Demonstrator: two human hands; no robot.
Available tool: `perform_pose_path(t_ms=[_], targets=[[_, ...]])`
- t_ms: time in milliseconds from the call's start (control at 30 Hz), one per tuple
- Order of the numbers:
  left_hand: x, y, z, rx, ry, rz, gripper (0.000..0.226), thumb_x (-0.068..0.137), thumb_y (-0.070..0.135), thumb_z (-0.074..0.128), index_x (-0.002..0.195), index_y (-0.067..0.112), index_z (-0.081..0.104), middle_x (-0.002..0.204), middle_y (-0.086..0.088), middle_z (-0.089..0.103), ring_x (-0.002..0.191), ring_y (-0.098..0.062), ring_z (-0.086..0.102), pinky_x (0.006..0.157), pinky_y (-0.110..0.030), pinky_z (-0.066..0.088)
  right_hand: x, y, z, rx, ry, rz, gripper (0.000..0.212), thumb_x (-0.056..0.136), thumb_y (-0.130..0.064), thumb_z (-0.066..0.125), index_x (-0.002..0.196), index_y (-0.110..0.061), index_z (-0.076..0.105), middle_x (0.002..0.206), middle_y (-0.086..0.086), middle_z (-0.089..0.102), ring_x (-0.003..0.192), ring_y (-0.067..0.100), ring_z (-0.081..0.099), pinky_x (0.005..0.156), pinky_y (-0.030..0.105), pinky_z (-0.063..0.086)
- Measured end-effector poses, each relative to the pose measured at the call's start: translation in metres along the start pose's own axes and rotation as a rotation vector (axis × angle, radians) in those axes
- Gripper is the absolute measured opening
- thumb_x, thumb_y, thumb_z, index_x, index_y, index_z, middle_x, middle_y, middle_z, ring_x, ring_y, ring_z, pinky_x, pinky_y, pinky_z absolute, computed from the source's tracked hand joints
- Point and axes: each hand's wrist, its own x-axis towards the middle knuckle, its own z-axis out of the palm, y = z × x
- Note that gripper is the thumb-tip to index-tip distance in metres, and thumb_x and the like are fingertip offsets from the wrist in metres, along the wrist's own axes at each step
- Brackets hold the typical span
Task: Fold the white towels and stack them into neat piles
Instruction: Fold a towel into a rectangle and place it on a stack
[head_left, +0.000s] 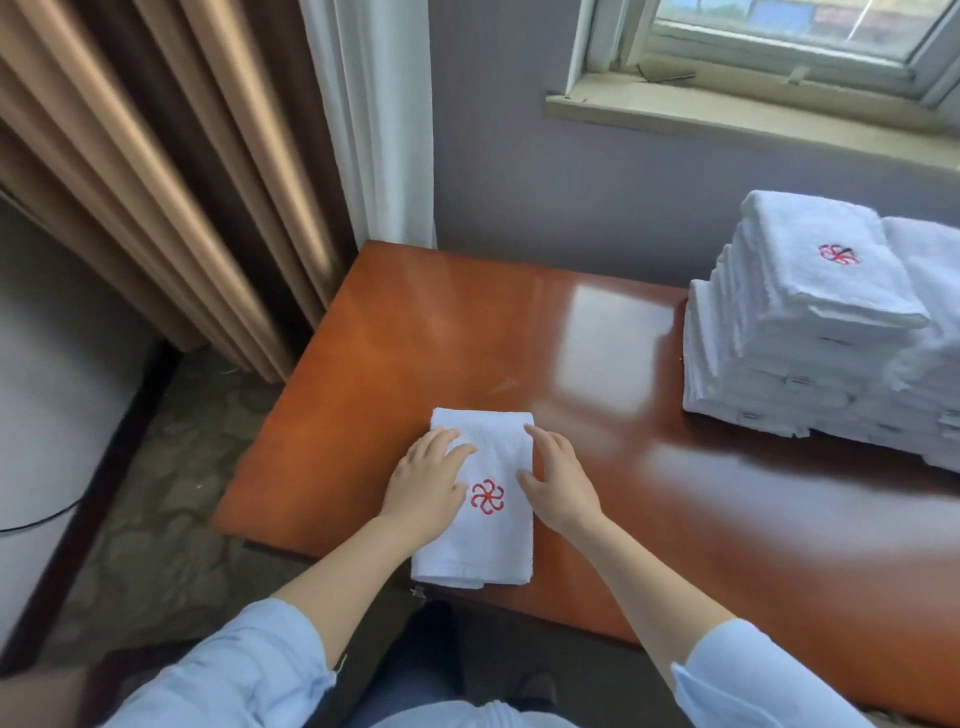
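Folded towel (493, 540) on the table (415, 332) — left hand (423, 488) flat atop, right hand (563, 483) at its edge, fingers (441, 441) loosely straight.

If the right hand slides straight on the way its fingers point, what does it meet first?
The right hand first crosses the far corner of the folded towel, then bare table toward the white curtain, it seems; the towel stack lies off to the right.

Glossy orange-brown table (415, 338) before me reflecting daylight, tan curtain (156, 182) and white sheer (374, 119) at my left, grey wall (545, 197), window (779, 31) over a sill (727, 111), patterned carpet (171, 493) below
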Motion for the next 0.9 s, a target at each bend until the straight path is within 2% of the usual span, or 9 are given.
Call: perform_pose_path(t_ms=[100, 200, 267, 367, 433, 533, 633, 767, 900], targets=[[0.019, -0.009, -0.002, 0.098, -0.093, 0.057, 0.055, 0.101, 0.036, 0.044, 0.153, 0.029, 0.027, 0.165, 0.001, 0.009, 0.152, -0.019, -0.002, 0.122, -0.036, 0.002, 0.018, -0.008, 0.001, -0.042, -0.02, 0.081, 0.066, 0.093, -0.026, 0.053, 0.153, -0.035, 0.026, 0.14, 0.0, 0.042, 0.122, 0.018, 0.05, 0.084, 0.035, 0.048], [0.033, -0.017, 0.005, 0.162, -0.174, 0.13, 0.062, 0.102, 0.044, 0.038, 0.157, 0.029, 0.013, 0.165, 0.0, -0.009, 0.151, -0.018, -0.015, 0.12, -0.035, -0.009, 0.036, -0.012, 0.003, 0.14, -0.093, 0.164, 0.072, 0.092, -0.024, 0.057, 0.156, -0.03, 0.024, 0.147, 0.001, 0.044, 0.134, 0.02, 0.045, 0.102, 0.038, 0.044], [0.04, -0.02, 0.012, 0.197, -0.19, 0.156, 0.064, 0.103, 0.047, 0.034, 0.158, 0.031, 0.005, 0.164, -0.001, -0.017, 0.149, -0.019, -0.022, 0.121, -0.039, -0.011, 0.047, -0.015, 0.004, 0.315, -0.089, 0.173, 0.066, 0.092, -0.016, 0.06, 0.152, -0.024, 0.034, 0.153, -0.005, 0.041, 0.139, 0.016, 0.04, 0.111, 0.035, 0.038], [0.049, -0.026, 0.02, 0.245, -0.193, 0.186, 0.064, 0.104, 0.049, 0.028, 0.157, 0.033, -0.005, 0.162, -0.002, -0.024, 0.148, -0.022, -0.026, 0.122, -0.044, -0.01, 0.063, -0.018, 0.004, 0.437, 0.003, 0.185, 0.046, 0.087, -0.003, 0.056, 0.13, -0.02, 0.06, 0.137, -0.003, 0.058, 0.119, 0.009, 0.053, 0.096, 0.022, 0.044], [0.056, -0.031, 0.021, 0.268, -0.177, 0.201, 0.066, 0.103, 0.053, 0.024, 0.155, 0.035, -0.012, 0.161, -0.002, -0.026, 0.147, -0.023, -0.027, 0.121, -0.044, -0.012, 0.072, -0.016, 0.005, 0.444, 0.047, 0.205, 0.044, 0.085, -0.001, 0.053, 0.123, -0.019, 0.065, 0.127, -0.008, 0.062, 0.12, 0.009, 0.055, 0.094, 0.021, 0.044], [0.068, -0.042, 0.022, 0.288, -0.243, 0.263, 0.073, 0.097, 0.067, 0.019, 0.148, 0.039, -0.025, 0.158, -0.001, -0.034, 0.146, -0.025, -0.031, 0.12, -0.045, -0.014, 0.08, -0.008, 0.007, 0.219, -0.029, 0.229, 0.057, 0.084, -0.002, 0.048, 0.136, -0.022, 0.058, 0.14, -0.004, 0.055, 0.133, 0.015, 0.048, 0.102, 0.032, 0.045], [0.076, -0.052, 0.022, 0.205, -0.38, 0.311, 0.093, 0.083, 0.083, 0.027, 0.144, 0.043, -0.032, 0.151, 0.003, -0.045, 0.14, -0.022, -0.041, 0.119, -0.046, -0.017, 0.085, 0.0, 0.01, 0.049, -0.14, 0.242, 0.066, 0.086, -0.007, 0.045, 0.147, -0.032, 0.046, 0.14, 0.003, 0.053, 0.13, 0.023, 0.048, 0.094, 0.04, 0.05], [0.083, -0.059, 0.018, 0.138, -0.466, 0.368, 0.116, 0.07, 0.091, 0.043, 0.147, 0.042, -0.029, 0.148, 0.007, -0.05, 0.135, -0.021, -0.047, 0.114, -0.046, -0.02, 0.086, 0.0, 0.011, 0.014, -0.165, 0.258, 0.065, 0.091, -0.013, 0.045, 0.15, -0.04, 0.034, 0.131, 0.003, 0.043, 0.12, 0.022, 0.048, 0.092, 0.04, 0.05], [0.075, -0.059, 0.017, 0.059, -0.386, 0.329, 0.122, 0.068, 0.089, 0.051, 0.149, 0.041, -0.026, 0.149, 0.007, -0.048, 0.137, -0.018, -0.045, 0.117, -0.044, -0.018, 0.066, 0.001, 0.011, 0.221, -0.07, 0.315, 0.08, 0.086, -0.012, 0.056, 0.156, -0.03, 0.021, 0.124, 0.002, 0.047, 0.095, 0.017, 0.062, 0.083, 0.036, 0.055]])
